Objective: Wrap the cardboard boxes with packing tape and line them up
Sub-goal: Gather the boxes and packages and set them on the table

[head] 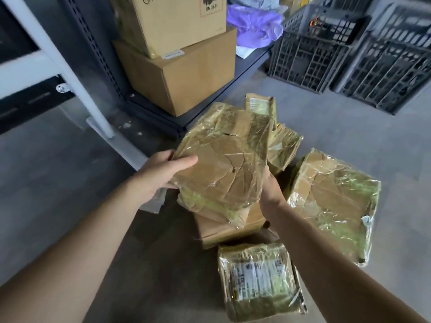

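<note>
on the floor (326, 127) beside the shelf (253, 64) lie a taped right box (333, 201) and a taped near box (258, 280). over a plain box (229, 228) hangs the held box (224, 164), taped, left grip (161, 173) clasping its left edge, right grip (271, 191) clasping its right.

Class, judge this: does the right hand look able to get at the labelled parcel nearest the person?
Likely not yet: the right hand grips the taped box together with the left hand. Once freed, probably yes; the labelled parcel lies uncovered close below it.
</note>
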{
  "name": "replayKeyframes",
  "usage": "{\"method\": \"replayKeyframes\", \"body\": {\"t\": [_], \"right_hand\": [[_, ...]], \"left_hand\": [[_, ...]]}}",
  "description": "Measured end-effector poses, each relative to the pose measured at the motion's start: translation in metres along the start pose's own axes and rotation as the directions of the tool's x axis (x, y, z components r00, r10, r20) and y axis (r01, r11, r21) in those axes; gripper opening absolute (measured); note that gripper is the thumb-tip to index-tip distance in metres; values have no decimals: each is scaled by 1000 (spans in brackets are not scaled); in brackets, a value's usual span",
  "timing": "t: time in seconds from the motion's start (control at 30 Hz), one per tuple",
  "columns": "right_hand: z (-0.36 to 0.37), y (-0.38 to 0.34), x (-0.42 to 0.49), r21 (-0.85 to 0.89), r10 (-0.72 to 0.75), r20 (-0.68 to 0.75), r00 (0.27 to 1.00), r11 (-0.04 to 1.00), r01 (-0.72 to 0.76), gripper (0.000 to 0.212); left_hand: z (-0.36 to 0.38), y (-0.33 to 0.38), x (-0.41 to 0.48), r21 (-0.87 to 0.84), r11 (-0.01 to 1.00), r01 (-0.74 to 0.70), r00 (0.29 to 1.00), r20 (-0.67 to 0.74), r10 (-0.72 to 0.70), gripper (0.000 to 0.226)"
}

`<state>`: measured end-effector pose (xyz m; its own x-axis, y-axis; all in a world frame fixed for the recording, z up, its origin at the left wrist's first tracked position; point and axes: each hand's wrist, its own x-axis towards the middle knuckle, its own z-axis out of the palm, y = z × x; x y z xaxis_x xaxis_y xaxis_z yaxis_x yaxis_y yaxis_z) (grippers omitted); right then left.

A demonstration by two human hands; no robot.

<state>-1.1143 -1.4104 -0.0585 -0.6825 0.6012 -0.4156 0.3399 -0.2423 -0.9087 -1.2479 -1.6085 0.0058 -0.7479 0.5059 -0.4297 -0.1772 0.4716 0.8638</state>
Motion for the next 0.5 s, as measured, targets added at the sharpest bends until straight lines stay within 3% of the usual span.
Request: {"method": "replayKeyframes", "body": {"t": [0.13, 0.27, 0.37, 0.5], "right_hand": [[-8, -15, -4, -12, 39, 84, 996, 999, -38, 43], [-9, -48, -10, -31, 120, 42, 992, 992, -119, 63], [-8, -78, -24, 10, 185, 101, 977, 982, -187, 68], [0, -109, -58, -197, 108, 20, 994, 975, -102, 58]], "left_hand": [[-2, 6, -8, -66, 997, -45, 998, 44, 48, 18], [7, 3, -23, -294, 956, -6, 993, -118, -30, 17], [17, 12, -46, -211, 976, -49, 963, -271, -10, 25], [26, 44, -90, -137, 987, -88, 932, -360, 33, 33]]}}
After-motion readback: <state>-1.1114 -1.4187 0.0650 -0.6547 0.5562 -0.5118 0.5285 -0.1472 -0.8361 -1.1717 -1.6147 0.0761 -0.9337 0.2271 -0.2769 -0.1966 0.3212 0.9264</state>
